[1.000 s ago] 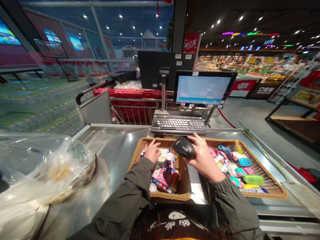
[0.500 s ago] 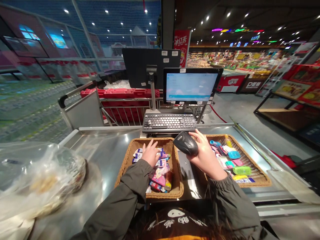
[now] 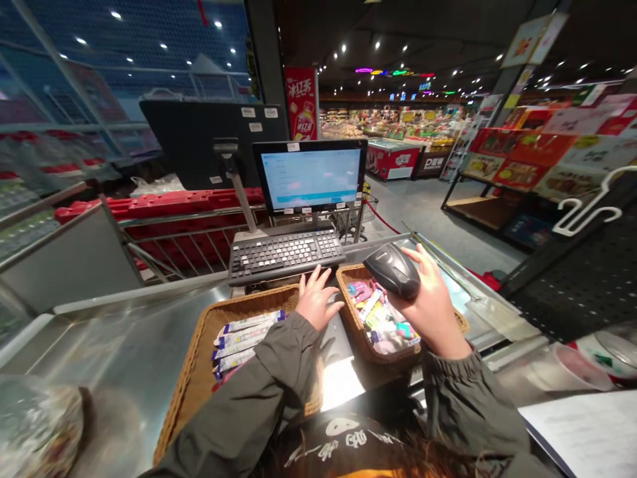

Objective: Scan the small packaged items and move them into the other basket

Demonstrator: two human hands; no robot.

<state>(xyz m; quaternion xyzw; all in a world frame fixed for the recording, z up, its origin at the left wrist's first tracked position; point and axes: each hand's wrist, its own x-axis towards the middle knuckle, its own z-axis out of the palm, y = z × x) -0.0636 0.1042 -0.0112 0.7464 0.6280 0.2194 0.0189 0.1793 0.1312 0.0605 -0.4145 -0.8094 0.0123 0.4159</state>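
Observation:
In my right hand is a black handheld barcode scanner, held above the right wicker basket of small colourful packaged items. My left hand hovers with its fingers spread over the gap between the two baskets, near the front of the keyboard; it holds nothing. The left wicker basket contains white-and-blue stick packs, and my left sleeve hides part of it. Behind the keyboard stands a lit monitor.
A second monitor shows its back at the left. On the metal counter lies a clear plastic bag. Paper sheets and a cup sit at the right. Boxed goods fill a rack beyond.
My view has turned to the right. My left hand has moved from over the left basket to the gap between the baskets. The scanner stays in my right hand.

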